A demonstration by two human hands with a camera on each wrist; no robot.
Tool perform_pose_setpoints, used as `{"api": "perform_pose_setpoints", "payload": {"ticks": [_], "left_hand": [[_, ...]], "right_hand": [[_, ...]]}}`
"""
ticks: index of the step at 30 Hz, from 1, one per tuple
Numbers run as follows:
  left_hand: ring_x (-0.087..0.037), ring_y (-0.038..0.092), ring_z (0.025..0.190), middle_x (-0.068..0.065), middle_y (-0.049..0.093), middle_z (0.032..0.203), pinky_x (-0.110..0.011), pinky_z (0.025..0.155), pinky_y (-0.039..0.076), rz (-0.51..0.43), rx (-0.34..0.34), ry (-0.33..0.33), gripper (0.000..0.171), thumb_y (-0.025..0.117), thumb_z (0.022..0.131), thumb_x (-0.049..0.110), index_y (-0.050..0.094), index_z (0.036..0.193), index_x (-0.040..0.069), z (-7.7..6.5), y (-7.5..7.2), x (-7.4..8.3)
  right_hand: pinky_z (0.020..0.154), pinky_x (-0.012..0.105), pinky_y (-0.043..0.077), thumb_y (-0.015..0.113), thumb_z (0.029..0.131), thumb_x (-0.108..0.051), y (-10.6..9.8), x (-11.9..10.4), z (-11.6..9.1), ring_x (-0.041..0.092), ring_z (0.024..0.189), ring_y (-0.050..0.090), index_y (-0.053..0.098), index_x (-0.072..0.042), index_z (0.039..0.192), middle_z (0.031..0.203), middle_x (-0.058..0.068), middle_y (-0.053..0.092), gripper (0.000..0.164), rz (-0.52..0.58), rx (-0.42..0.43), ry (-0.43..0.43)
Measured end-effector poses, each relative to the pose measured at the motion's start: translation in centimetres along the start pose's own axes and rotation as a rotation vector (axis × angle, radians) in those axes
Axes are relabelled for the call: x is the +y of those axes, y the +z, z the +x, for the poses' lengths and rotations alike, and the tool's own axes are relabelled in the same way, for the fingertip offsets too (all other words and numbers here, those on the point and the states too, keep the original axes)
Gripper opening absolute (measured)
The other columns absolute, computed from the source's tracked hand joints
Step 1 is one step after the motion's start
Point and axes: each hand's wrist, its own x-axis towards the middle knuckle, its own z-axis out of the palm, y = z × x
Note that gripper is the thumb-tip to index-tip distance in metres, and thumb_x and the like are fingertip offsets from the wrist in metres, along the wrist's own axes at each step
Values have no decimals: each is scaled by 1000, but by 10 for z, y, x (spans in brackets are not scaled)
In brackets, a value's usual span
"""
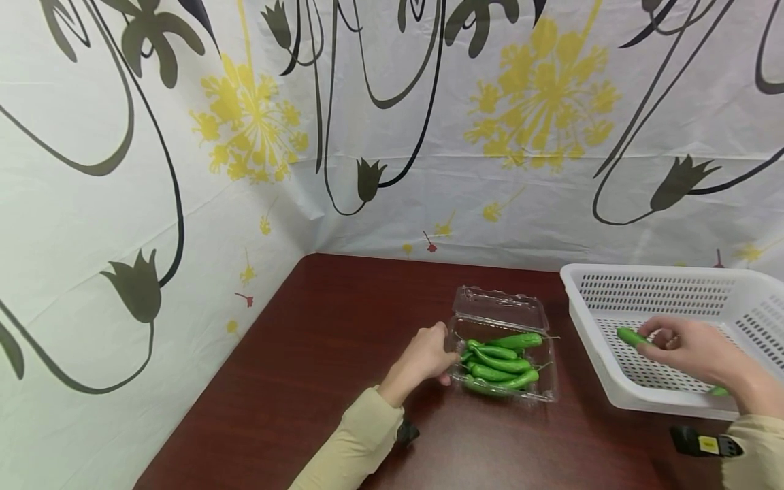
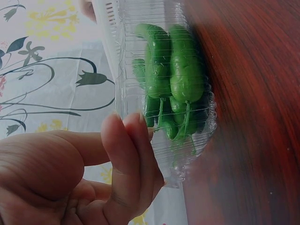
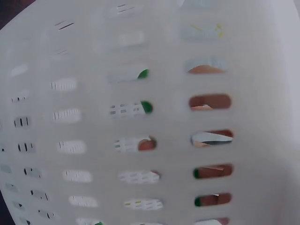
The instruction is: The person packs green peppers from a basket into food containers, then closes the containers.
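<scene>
A clear plastic clamshell box (image 1: 499,309) stands with its lid raised and holds several green chili peppers (image 1: 502,365). At its left side my left hand (image 1: 427,350) pinches the edge between thumb and fingers; the left wrist view shows the fingertips (image 2: 136,123) right at the box's rim. My right hand (image 1: 695,346) holds one green chili pepper (image 1: 629,336) by its end, over the inside of a white slotted basket (image 1: 655,291). Another green pepper (image 1: 719,391) lies in the basket, partly hidden by the right wrist. In the right wrist view the basket wall (image 3: 93,159) hides most of that hand.
The dark red-brown table (image 1: 367,299) carries the box and, to its right, the basket. A white sheet (image 1: 429,136) printed with flowers hangs behind and along the left side. A dark strap device (image 1: 704,442) sits by the right wrist.
</scene>
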Motion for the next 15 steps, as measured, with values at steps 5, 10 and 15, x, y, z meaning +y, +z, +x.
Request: {"api": "perform_pose_setpoints", "payload": {"ticks": [5, 10, 15], "left_hand": [[-12, 55, 35, -5, 53, 63, -29, 43, 50, -9, -1, -1, 19, 67, 80, 6, 50, 90, 2, 0, 0, 0], [-12, 55, 36, -5, 54, 63, -29, 43, 50, -15, -2, 1, 20, 67, 81, 6, 50, 90, 2, 0, 0, -1], [-12, 55, 36, -5, 53, 62, -30, 43, 50, -16, -1, 7, 19, 67, 81, 6, 50, 90, 2, 0, 0, -1]], "right_hand": [[52, 27, 38, 73, 76, -25, -1, 0, 1, -2, 59, 46, 62, -10, 91, 71, -6, 55, 24, -30, 61, -39], [54, 29, 41, 73, 76, -27, -4, -3, 1, -6, 62, 48, 64, -11, 92, 73, -7, 59, 24, -45, 89, -52], [54, 32, 43, 72, 77, -28, -7, -9, 3, 4, 63, 54, 64, -8, 93, 76, -4, 62, 27, -81, 112, -35]]}}
